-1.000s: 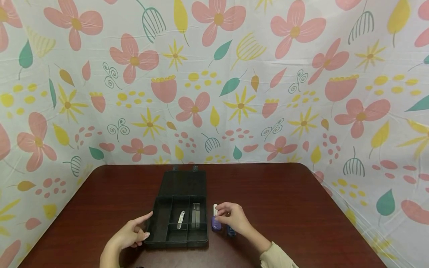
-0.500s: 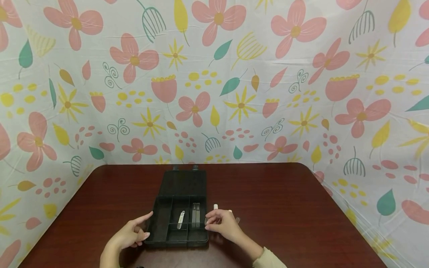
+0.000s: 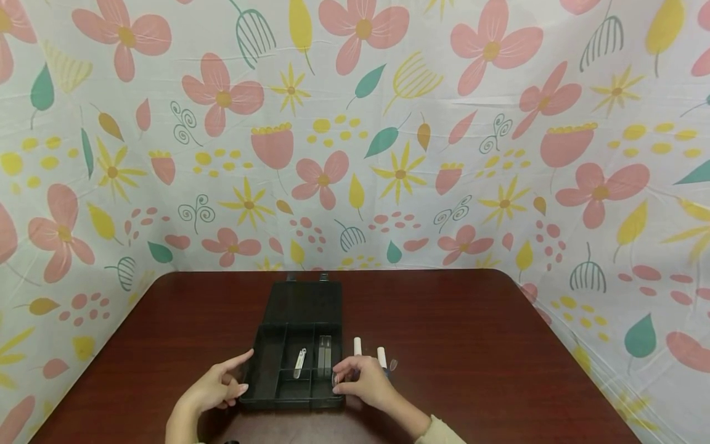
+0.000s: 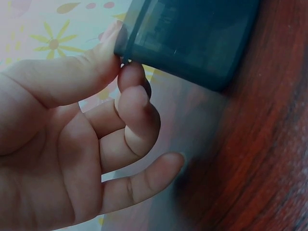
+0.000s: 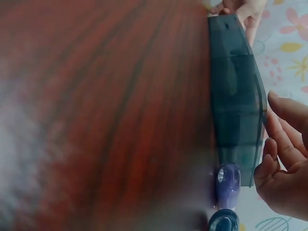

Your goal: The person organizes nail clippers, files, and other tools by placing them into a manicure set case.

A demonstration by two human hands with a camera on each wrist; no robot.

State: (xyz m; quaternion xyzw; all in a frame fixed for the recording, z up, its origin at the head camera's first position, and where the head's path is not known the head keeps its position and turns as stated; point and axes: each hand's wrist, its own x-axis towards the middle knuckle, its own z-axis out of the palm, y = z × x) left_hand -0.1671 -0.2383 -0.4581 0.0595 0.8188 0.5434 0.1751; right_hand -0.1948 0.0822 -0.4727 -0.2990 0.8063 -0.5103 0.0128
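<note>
My left hand (image 3: 208, 391) holds the left edge of a black lidded organizer box (image 3: 259, 364); in the left wrist view a thumb and finger touch its corner. My right hand (image 3: 366, 382) is over the box's right wall, fingertips just inside the rim, pinching a small clear object (image 3: 334, 379) mostly hidden by the fingers. A nail clipper (image 3: 300, 362) and narrow flat grey pieces (image 3: 324, 356) lie in the box's compartments. In the right wrist view a purple nail polish bottle (image 5: 228, 185) and a blue bottle (image 5: 224, 221) stand close by the box.
The box lid (image 3: 302, 302) lies open toward the back. Behind my right hand rise two white caps (image 3: 357, 345), with a small clear oval piece (image 3: 393, 365) beside them. A floral cloth (image 3: 355, 154) hangs behind the brown table (image 3: 444, 320).
My right hand has moved left from beside the bottles to the box's right wall, carrying the small clear object. My left hand has stayed at the box.
</note>
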